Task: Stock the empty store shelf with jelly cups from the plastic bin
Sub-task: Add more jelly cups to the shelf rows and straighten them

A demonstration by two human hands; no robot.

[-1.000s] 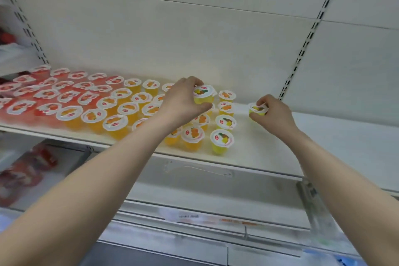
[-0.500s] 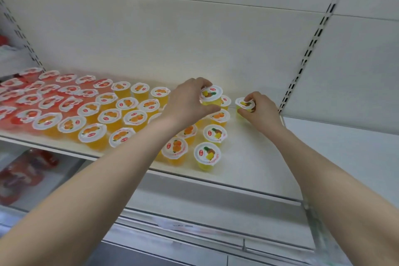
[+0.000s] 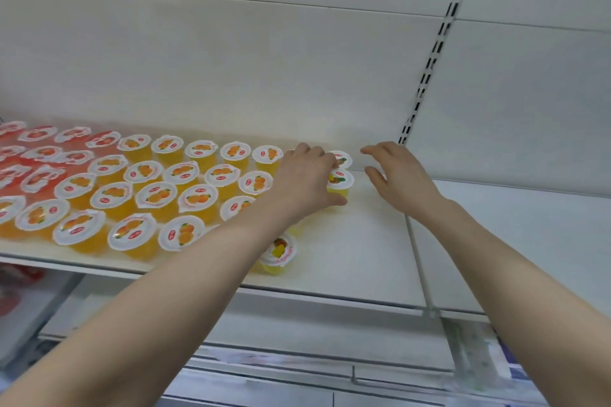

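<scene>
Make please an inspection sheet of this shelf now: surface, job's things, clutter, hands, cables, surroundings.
Surface: white shelf, stocked on its left part.
Job's things: rows of red jelly cups at left, orange jelly cups in the middle, yellow jelly cups at the right end; plastic bin not in view.
Clutter: nothing seen.
Hands: left hand grips a yellow cup; right hand open, holds nothing.
Cables: nothing seen.
Surroundings: white back panel, slotted upright, blurred red packs on a lower shelf.

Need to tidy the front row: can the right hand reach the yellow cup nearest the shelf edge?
Probably yes: the right hand holds nothing, and bare shelf lies right of the yellow cup.
</scene>
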